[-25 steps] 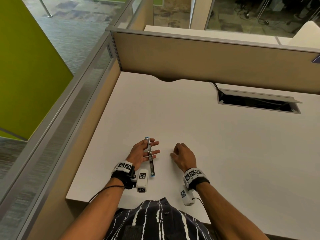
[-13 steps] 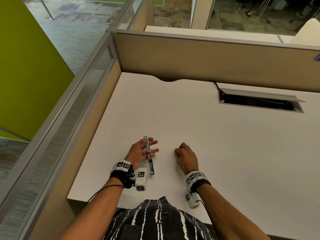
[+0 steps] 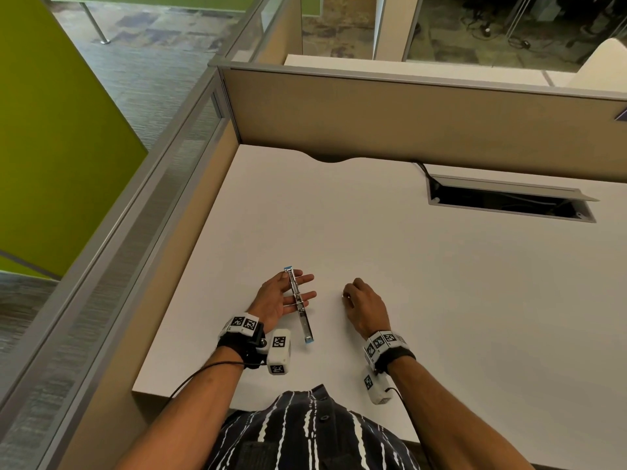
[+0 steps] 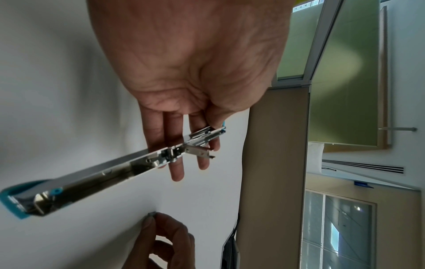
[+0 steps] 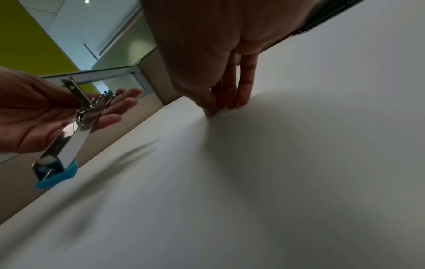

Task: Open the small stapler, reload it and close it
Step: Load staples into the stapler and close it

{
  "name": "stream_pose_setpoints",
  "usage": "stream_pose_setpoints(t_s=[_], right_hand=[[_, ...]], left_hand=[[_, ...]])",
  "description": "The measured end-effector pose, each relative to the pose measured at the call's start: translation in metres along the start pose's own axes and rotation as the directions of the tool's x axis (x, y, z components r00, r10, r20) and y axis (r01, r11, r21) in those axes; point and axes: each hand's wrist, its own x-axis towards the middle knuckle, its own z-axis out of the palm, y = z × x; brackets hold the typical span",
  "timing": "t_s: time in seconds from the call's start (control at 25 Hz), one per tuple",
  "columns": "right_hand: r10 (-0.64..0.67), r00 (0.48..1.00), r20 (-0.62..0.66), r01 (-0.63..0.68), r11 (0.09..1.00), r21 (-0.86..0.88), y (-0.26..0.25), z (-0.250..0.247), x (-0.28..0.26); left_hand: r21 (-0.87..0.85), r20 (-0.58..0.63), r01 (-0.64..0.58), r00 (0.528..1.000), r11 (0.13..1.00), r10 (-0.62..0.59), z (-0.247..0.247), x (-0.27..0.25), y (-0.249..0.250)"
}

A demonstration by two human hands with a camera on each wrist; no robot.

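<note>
The small stapler [image 3: 300,308] is swung open into one long metal strip with blue ends, its tray facing up [image 4: 115,171]. It lies across the straight fingers of my left hand [image 3: 285,295], held just above the desk, and the thumb presses its far end. About a hand's width to the right, my right hand [image 3: 364,307] is knuckles-up with its fingertips [image 5: 220,107] bunched on the white desk [image 3: 441,300]. They pinch a small pale staple strip [image 5: 226,113], mostly hidden under them.
A beige partition [image 3: 407,123] closes the back of the desk and a glass-topped one [image 3: 163,205] closes the left side. An open cable hatch [image 3: 509,205] is set in the desk at the back right. The front edge runs just below my wrists.
My right hand has shifted slightly right and its fingertips have closed on the staple strip. My left hand still holds the open stapler in the same place.
</note>
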Motion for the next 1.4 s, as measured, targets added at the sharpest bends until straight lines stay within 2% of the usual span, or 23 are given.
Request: stream_pose_setpoints(t_s=[0.08,0.2,0.36,0.52,0.8,0.92,1.4], right_hand=[[0.01,1.0,0.007,-0.01,0.999,0.03,-0.008,-0.007,0.003],[0.046,0.996,-0.071,-0.031,0.979,0.201,-0.033,-0.024,0.011],[0.051,0.99,-0.129,0.003,0.92,0.392,-0.07,-0.043,0.015],[0.048,0.986,-0.159,0.035,0.877,0.48,-0.095,-0.052,0.008],[0.089,0.988,-0.123,-0.039,0.932,0.362,-0.117,-0.044,0.01],[0.106,0.984,-0.146,-0.054,0.946,0.32,-0.119,-0.042,0.011],[0.137,0.978,-0.159,-0.074,0.933,0.352,-0.117,-0.038,0.015]], left_hand=[[-0.002,0.006,-0.006,1.0,1.0,0.006,0.002,0.001,0.0],[0.007,0.01,-0.008,1.0,1.0,0.008,0.006,0.001,0.0],[-0.018,0.02,-0.027,0.999,0.999,0.028,0.015,-0.004,0.004],[-0.025,-0.009,-0.05,0.999,0.998,0.05,0.022,-0.006,0.01],[-0.02,0.022,-0.069,0.997,0.997,0.069,0.032,-0.01,0.012],[-0.033,0.021,-0.078,0.997,0.996,0.079,0.034,-0.009,0.013],[-0.092,0.001,-0.091,0.996,0.992,0.092,0.037,-0.006,0.018]])
